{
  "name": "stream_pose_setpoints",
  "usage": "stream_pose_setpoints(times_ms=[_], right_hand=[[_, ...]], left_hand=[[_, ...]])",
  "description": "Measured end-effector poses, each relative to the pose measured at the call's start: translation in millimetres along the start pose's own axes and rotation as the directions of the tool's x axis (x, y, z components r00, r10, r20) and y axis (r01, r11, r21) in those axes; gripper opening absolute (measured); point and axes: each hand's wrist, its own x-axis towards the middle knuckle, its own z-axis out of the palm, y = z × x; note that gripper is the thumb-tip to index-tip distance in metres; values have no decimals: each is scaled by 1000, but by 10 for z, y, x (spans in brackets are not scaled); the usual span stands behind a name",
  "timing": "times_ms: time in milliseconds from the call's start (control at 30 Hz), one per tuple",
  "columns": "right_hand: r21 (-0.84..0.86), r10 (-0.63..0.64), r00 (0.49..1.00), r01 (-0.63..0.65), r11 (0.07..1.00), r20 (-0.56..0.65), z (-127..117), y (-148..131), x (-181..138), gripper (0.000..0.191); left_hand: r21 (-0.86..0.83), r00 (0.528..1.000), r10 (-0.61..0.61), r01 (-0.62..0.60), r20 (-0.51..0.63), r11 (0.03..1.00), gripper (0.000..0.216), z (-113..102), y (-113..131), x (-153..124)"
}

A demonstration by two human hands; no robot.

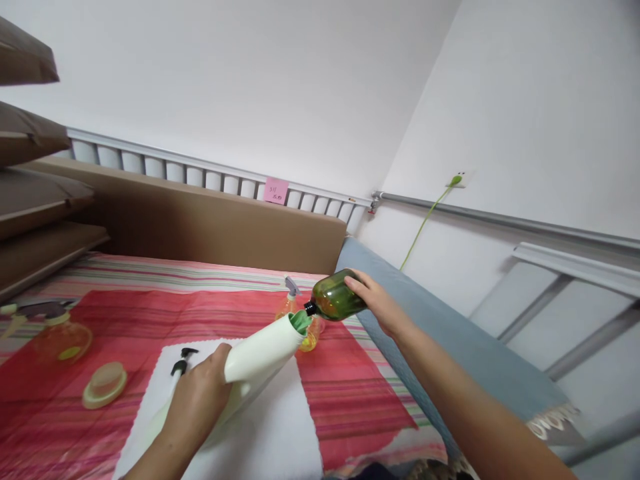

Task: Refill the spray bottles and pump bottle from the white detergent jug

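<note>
My left hand (205,390) is wrapped round a long pale cylindrical container (263,353), tilted up to the right. Its open mouth shows green inside (300,321); I cannot tell whether that is lining or contents. In my right hand (373,297) is a dark green bottle (337,297), tipped nearly on its side. The bottle's black neck (311,308) points at the container's mouth; whether they touch is unclear. A black pump head (183,360) on a pale bottle shows beyond my left hand, which partly hides it.
Behind the container's mouth stand yellowish clear spray bottles (289,305). Another spray bottle (65,340) and a pale yellow lid-like piece (105,385) are at left. A white cloth (280,433) lies on the red striped cover (345,387). Cardboard (225,227) lines the back; brown packages (40,193) are stacked left.
</note>
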Motion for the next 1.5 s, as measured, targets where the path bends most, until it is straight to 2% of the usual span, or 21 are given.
stream_pose_setpoints(times_ms=[333,733,833,1000,1267,1500], right_hand=[[-80,-26,999,29,996,29,57,-14,-8,43],[-285,-114,989,135,949,89,107,-194,16,59],[-382,-169,978,202,902,120,130,-286,-11,59],[-574,-223,949,313,756,223,183,-389,-81,66],[-597,-321,882,471,650,346,285,-507,-151,64],[-621,-340,857,515,591,387,349,-600,-169,63]], left_hand=[[4,1000,5,-5,-30,1000,24,53,-24,7],[1,1000,14,-14,-5,1000,23,7,-5,-7],[18,1000,15,-15,-2,1000,24,-4,6,-3],[21,1000,17,-17,-12,1000,25,3,-1,4],[-17,1000,18,-18,-25,1000,24,40,-27,-7],[-48,1000,9,-9,-16,999,22,20,-26,-20]])
